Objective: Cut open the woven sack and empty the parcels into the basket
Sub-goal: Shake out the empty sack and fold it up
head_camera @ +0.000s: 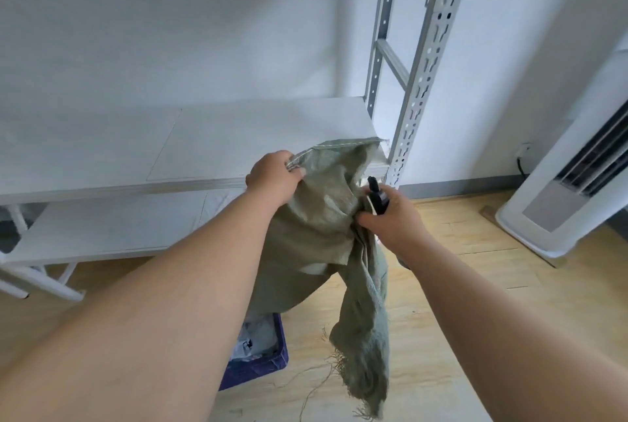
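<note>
Shelving (pixel 190 146) of pale metal fills the far left, with two bare boards one above the other and a slotted upright post (pixel 421 82) at its right end. Below, on the wooden floor (pixel 475 285), a blue basket (pixel 272 362) sits near the bottom centre, partly hidden behind the left forearm; pale parcels (pixel 255 340) lie inside it, though their shapes are too blurred to tell apart.

Above the basket hangs the green woven sack (pixel 323 228), held up in the air between both hands. The left hand (pixel 273 177) has its grip closed on the sack's stitched top hem, fingers curled over the edge. The sack droops from there, limp and creased, and its lower end trails down to the right of the basket, frayed, with loose threads hanging toward the floor.

The right hand (pixel 390 214) pinches a fold of the sack at mid-height with thumb and fingers, and in the same closed grip it holds a small dark cutter (pixel 375 195) whose tip sticks up just beside the cloth. Whether a blade is exposed cannot be told.

Farther right, a tall white air conditioner (pixel 557 201) stands on the floor against the wall, well apart from the sack.
</note>
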